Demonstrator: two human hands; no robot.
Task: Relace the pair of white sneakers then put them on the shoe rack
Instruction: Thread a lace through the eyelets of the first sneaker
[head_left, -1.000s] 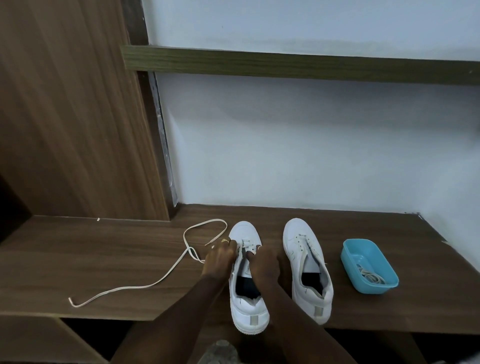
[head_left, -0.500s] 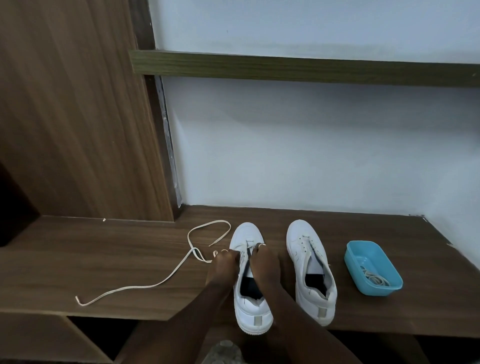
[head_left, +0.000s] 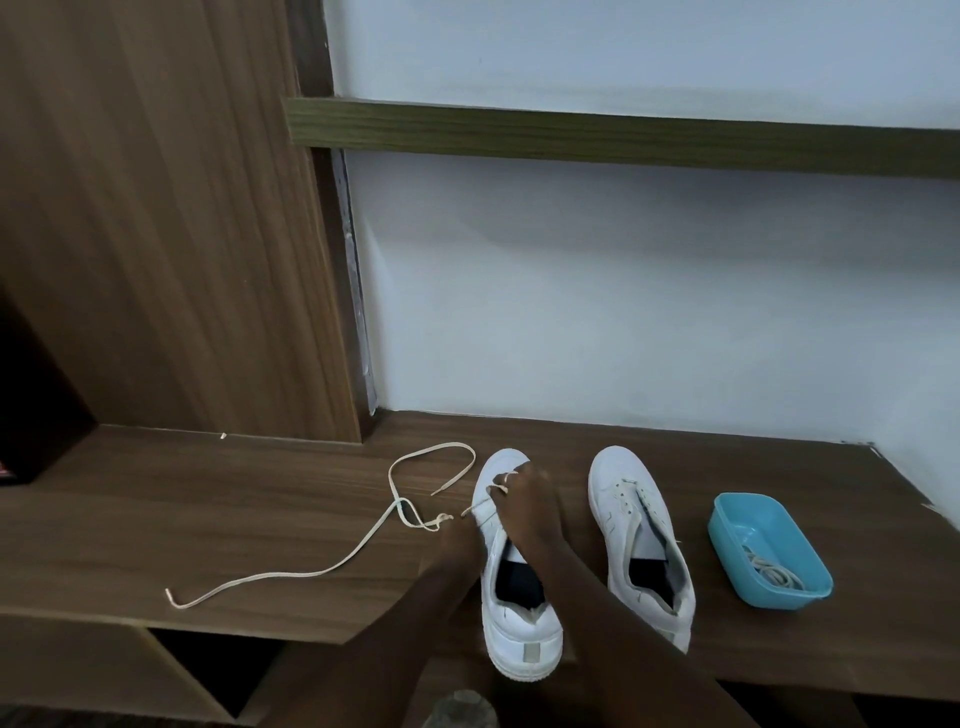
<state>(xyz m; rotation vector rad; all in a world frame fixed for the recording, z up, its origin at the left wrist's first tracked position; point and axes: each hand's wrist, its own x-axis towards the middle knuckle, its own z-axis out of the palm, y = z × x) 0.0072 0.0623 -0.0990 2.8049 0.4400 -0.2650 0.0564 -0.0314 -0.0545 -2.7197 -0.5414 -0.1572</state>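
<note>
Low in the frame's centre, the right hand (head_left: 524, 501) has slid forward to the toe of the left sneaker (head_left: 522, 639) on the desk (head_left: 156, 519) and pinches the lace (head_left: 291, 574). The left hand (head_left: 454, 540) has dropped back beside the sneaker and touches the lace, but its grip is hidden.

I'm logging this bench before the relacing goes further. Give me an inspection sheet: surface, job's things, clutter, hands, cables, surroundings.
Surface: brown wooden shelf bearing everything.
Job's things: two white sneakers side by side, toes to the wall. The left sneaker has lace at its toe-end eyelets. The right sneaker looks unlaced. The long lace trails leftward over the shelf.
Clutter: blue tub right of the sneakers, with a coiled lace inside.
Hands: right hand pinches the long lace over the left sneaker's toe. Left hand is beside that sneaker, by the lace; grip unclear.
Cables: nothing seen.
Surroundings: white wall, wooden side panel, wooden rail above.
</note>
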